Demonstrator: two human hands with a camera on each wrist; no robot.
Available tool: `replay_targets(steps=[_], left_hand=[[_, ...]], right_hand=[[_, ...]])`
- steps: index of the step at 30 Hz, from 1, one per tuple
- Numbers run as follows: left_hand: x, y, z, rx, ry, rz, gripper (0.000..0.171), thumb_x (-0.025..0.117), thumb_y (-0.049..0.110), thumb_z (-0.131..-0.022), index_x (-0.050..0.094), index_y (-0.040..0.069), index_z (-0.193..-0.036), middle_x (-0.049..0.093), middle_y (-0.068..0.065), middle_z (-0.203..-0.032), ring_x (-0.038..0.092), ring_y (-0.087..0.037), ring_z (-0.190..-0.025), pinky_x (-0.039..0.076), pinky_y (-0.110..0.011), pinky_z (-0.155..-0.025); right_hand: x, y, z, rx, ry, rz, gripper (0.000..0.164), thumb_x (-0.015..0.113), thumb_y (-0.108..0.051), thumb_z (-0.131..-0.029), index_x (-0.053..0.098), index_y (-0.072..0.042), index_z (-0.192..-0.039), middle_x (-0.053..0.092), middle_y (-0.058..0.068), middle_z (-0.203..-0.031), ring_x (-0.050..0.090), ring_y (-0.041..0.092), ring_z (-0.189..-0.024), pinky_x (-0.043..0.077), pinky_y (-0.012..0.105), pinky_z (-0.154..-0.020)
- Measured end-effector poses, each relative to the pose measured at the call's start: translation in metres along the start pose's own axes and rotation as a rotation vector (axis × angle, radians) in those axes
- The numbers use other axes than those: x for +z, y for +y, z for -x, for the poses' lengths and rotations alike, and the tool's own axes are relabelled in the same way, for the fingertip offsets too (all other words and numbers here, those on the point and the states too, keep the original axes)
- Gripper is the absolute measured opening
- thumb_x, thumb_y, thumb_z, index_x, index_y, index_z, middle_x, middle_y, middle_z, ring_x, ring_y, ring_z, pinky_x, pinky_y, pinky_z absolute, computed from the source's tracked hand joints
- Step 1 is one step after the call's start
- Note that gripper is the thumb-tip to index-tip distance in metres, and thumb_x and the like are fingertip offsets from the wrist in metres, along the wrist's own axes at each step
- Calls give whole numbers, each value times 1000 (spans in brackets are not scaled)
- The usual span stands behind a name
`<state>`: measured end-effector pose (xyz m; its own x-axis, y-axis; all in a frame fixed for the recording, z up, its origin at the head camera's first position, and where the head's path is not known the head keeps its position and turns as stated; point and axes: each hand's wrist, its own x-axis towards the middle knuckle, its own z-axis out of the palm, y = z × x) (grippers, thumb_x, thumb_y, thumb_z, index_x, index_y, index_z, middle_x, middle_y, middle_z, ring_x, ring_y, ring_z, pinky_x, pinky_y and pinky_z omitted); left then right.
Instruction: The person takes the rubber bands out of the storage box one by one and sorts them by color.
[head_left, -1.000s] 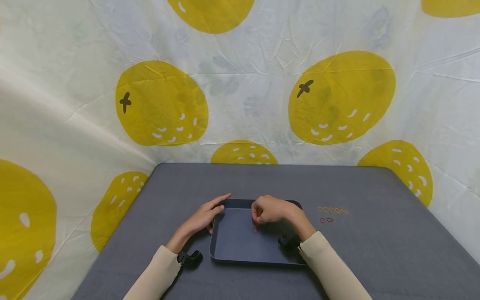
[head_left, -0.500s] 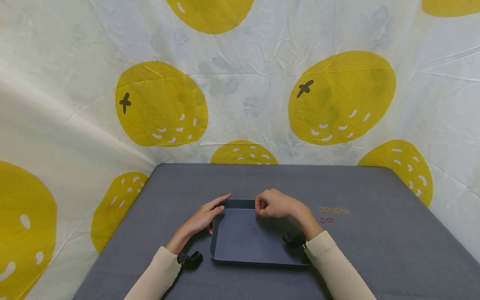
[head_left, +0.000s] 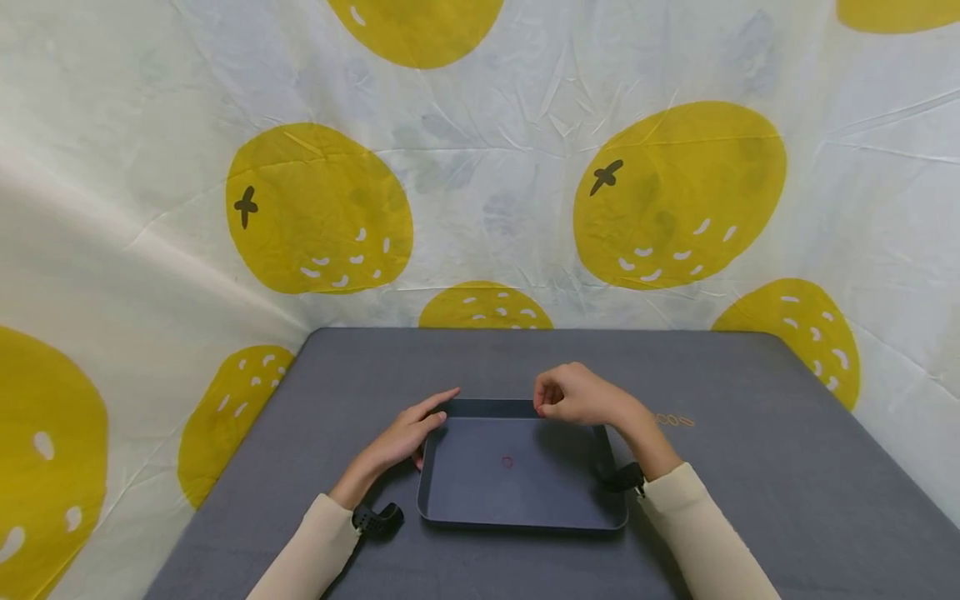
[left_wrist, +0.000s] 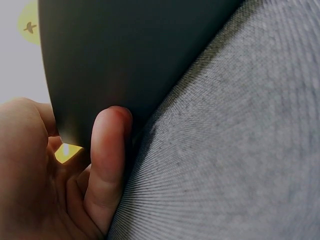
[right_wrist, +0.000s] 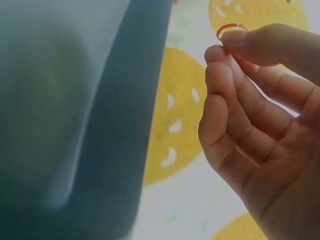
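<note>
My right hand [head_left: 581,395] is above the far right part of the dark tray [head_left: 525,527]. Between its thumb and index fingertip it pinches a small red rubber band [right_wrist: 233,25], whose loop stands out past the thumb in the right wrist view. Inside the tray, near the middle, lies another red rubber band [head_left: 507,462]. My left hand [head_left: 405,433] holds the tray's left side near the far corner, thumb over the rim and index finger stretched out. One finger [left_wrist: 108,150] presses the outer wall in the left wrist view.
Several orange rubber bands [head_left: 675,420] lie in a row on the grey table [head_left: 772,467], right of the tray and partly behind my right forearm. A white cloth with yellow fruit prints [head_left: 495,217] hangs behind the table.
My right hand has risen and moved right and away from the tray's middle, carrying the red rubber band. Its forearm now covers the red bands on the table. My left hand stays put.
</note>
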<state>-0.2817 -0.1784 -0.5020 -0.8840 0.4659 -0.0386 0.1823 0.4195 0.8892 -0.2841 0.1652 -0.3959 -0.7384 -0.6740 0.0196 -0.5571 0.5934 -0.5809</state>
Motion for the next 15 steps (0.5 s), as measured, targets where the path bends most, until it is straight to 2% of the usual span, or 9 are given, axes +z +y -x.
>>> replay_targets(steps=[4, 6, 10, 15], left_hand=[[0, -2, -1, -2, 0, 2, 49, 44, 32, -113, 37, 34, -161, 50, -22, -153, 53, -20, -39, 56, -42, -45], [0, -2, -1, -1, 2, 9, 49, 43, 30, -113, 36, 32, -162, 39, -18, -163, 53, -22, -39, 56, -43, -44], [0, 0, 0, 3, 3, 12, 49, 43, 30, -113, 36, 32, -162, 37, -17, -165, 53, -22, -39, 56, -43, -44], [0, 1, 0, 1, 3, 3, 49, 45, 33, -112, 39, 35, -160, 40, -16, -163, 54, -21, -40, 56, -43, -45]], right_hand=[[-11, 8, 14, 26, 22, 1, 9, 69, -6, -96, 74, -12, -91, 74, 1, -87, 63, 8, -74, 54, 26, -66], [-16, 12, 22, 44, 34, 7, 11, 69, -6, -96, 74, -13, -90, 74, 3, -86, 62, 9, -72, 53, 26, -65], [-26, 22, 37, 74, 52, 23, 13, 69, -6, -96, 74, -15, -89, 74, 5, -85, 60, 10, -71, 52, 26, -63], [-37, 37, 58, 111, 76, 55, 13, 69, -4, -95, 74, -13, -88, 73, 0, -82, 59, 8, -70, 50, 25, -62]])
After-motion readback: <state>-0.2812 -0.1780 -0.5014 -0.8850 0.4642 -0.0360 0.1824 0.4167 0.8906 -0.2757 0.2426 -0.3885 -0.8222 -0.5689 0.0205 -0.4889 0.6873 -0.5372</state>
